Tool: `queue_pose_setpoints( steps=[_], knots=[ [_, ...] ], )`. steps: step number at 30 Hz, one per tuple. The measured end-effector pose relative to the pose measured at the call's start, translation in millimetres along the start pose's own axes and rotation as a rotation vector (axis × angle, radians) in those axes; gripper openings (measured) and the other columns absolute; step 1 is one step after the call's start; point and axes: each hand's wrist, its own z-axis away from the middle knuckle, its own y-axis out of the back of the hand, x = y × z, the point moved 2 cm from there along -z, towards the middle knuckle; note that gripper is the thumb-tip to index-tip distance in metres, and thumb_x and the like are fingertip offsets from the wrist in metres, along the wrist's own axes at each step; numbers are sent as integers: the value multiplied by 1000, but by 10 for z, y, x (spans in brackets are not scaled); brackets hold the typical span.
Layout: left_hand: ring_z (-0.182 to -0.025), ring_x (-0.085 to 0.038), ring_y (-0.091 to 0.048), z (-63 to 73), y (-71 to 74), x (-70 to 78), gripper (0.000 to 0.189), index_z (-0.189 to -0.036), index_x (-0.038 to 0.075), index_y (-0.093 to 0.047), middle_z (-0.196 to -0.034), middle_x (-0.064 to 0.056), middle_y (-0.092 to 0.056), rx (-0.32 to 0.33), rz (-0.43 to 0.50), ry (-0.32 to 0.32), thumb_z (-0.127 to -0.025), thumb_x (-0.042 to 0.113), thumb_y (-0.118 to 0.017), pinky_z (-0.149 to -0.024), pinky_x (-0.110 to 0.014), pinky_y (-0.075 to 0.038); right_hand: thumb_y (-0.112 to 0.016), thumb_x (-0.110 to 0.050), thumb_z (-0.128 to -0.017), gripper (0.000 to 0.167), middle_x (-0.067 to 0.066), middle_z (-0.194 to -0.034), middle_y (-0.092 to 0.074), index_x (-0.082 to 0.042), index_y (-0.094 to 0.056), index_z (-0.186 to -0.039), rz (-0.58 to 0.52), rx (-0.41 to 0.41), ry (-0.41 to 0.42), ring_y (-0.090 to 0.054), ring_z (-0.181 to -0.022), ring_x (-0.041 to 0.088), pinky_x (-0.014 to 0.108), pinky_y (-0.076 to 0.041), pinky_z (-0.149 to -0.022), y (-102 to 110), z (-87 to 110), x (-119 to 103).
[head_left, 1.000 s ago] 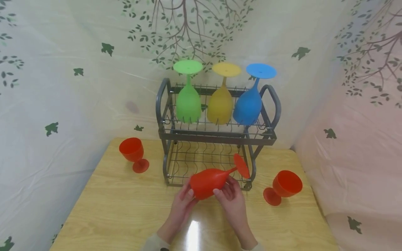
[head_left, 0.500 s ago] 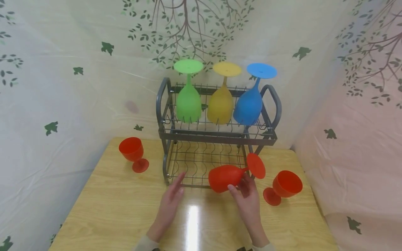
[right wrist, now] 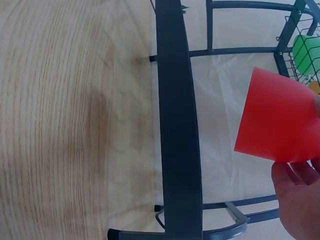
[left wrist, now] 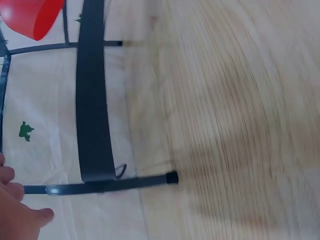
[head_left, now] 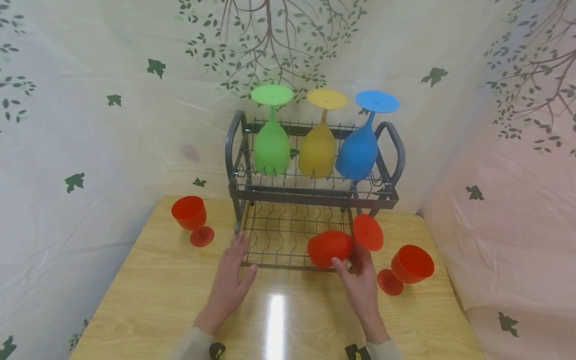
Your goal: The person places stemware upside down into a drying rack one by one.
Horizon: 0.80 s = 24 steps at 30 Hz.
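My right hand [head_left: 363, 291] grips a red wine glass [head_left: 330, 248] near where bowl meets stem. The glass lies on its side over the right front of the rack's lower tier, its base pointing right. In the right wrist view the red bowl [right wrist: 280, 117] shows with fingers beneath it. My left hand [head_left: 228, 282], fingers extended and thumb apart, is at the left front post of the black two-tier dish rack [head_left: 310, 196]; the left wrist view shows its fingers by the frame. Upside down on the upper tier stand green [head_left: 272, 150], yellow [head_left: 317, 152] and blue [head_left: 357, 154] wine glasses.
One short red goblet [head_left: 189, 214] stands upright on the wooden table [head_left: 148, 295] left of the rack. Another red goblet [head_left: 411, 264] stands to the right, close to my right hand. Behind hangs a leaf-patterned cloth [head_left: 112, 150].
My left hand has let go of the red wine glass and moved left to the rack's post. My right hand has carried the glass right and slightly forward.
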Motion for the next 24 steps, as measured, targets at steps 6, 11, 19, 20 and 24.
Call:
queue_pose_setpoints(
  steps=[6, 11, 19, 20, 24],
  knots=[
    [-157, -42, -13, -58, -7, -97, 84, -162, -3, -21, -172, -19, -10, -116, -172, 54, -100, 39, -59, -120, -70, -15, -83, -11, -89, 74, 8, -149, -56, -6, -46, -153, 8, 4, 24, -55, -136, 27, 19, -44, -107, 29, -85, 58],
    [-157, -40, -10, -120, -14, -162, 87, -160, -8, -24, -172, -21, -7, -165, -306, 65, -100, 46, -57, -119, -71, -18, -84, -13, -88, 72, 6, -147, -58, -10, -49, -151, 27, -2, 65, -57, -134, 24, 19, -45, -107, 40, -150, 88],
    [-156, -42, -16, -145, -35, -225, 89, -159, -8, -26, -171, -21, -9, -212, -396, 74, -100, 52, -56, -118, -72, -22, -84, -6, -86, 68, 14, -142, -61, -7, -51, -146, 125, -3, 48, -59, -131, 31, 16, -45, -104, 60, -253, 162],
    [-156, -42, -17, -146, -40, -230, 89, -159, -8, -27, -171, -21, -9, -216, -400, 76, -100, 52, -56, -117, -72, -22, -84, -6, -86, 69, 15, -143, -61, -7, -51, -146, 142, -5, 42, -59, -132, 32, 19, -46, -105, 64, -267, 174],
    [-156, -42, -17, -151, -51, -241, 90, -159, -9, -27, -171, -21, -9, -242, -431, 91, -100, 53, -56, -118, -71, -21, -83, -5, -87, 69, 17, -144, -59, -6, -50, -147, 193, -14, 32, -58, -133, 35, 36, -47, -110, 76, -309, 193]
  ],
)
